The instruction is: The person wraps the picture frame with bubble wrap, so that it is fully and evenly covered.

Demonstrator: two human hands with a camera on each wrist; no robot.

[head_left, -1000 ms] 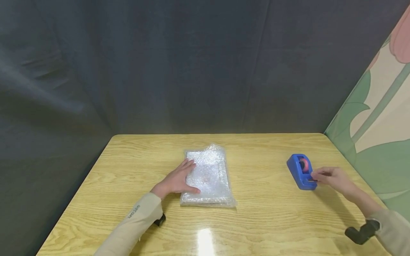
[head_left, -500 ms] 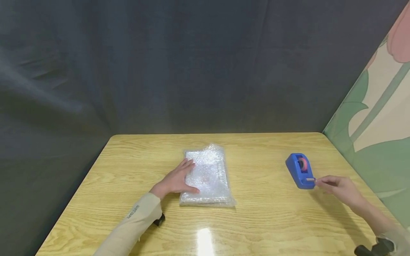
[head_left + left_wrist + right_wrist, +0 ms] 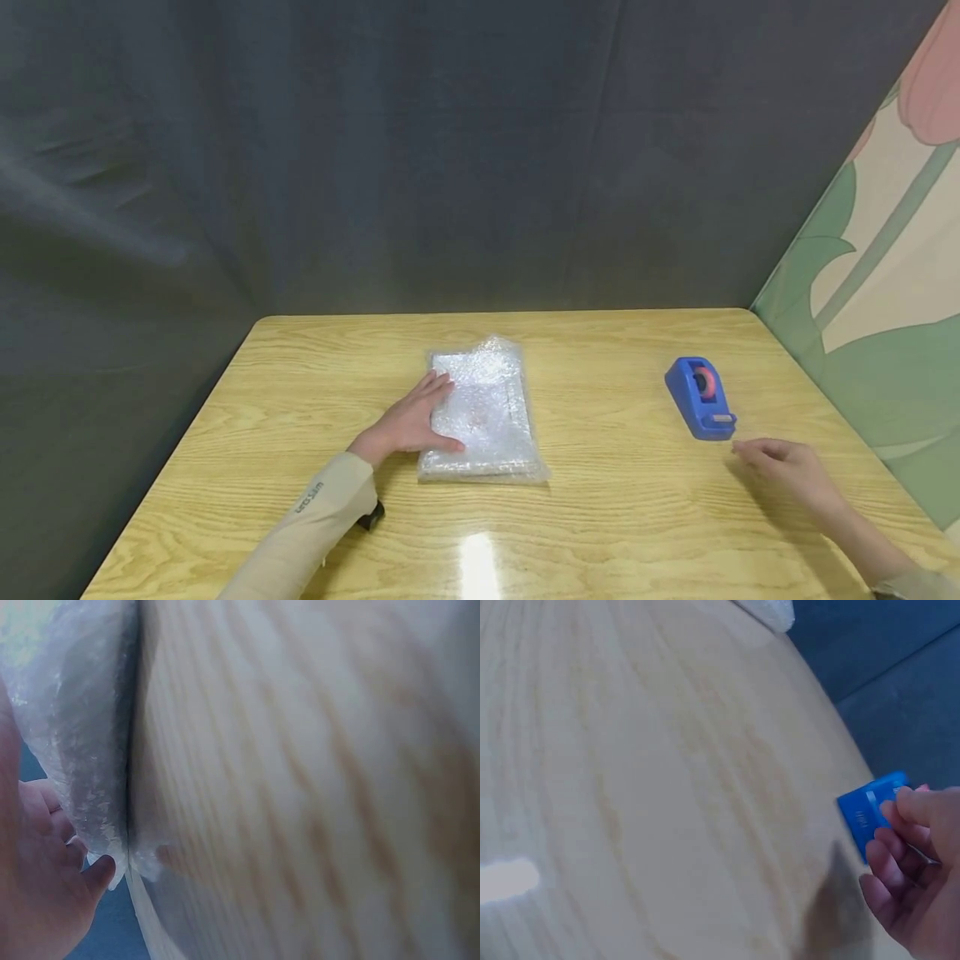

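A flat package in clear bubble wrap (image 3: pixel 491 417) lies on the table. My left hand (image 3: pixel 408 423) rests on its left side with the fingers spread; the left wrist view has the wrap (image 3: pixel 82 742) beside the palm. To the right stands a blue tape dispenser (image 3: pixel 686 396) with a pink-cored roll (image 3: pixel 705 382). My right hand (image 3: pixel 791 477) is just in front of it, apart from it, with thumb and finger pinched together. A small pale bit of tape (image 3: pixel 736 447) shows faintly at the fingertips. Behind those fingers, the right wrist view shows the dispenser (image 3: pixel 859 817).
The wooden table (image 3: pixel 600 517) has its far edge against a dark curtain (image 3: pixel 487 167). A flower-patterned wall panel (image 3: pixel 892 317) borders the right side. A bright light reflection lies near the front.
My right hand has come away from the dispenser's cutter, toward the front of the table, with the bit of tape. My left hand stays on the package.
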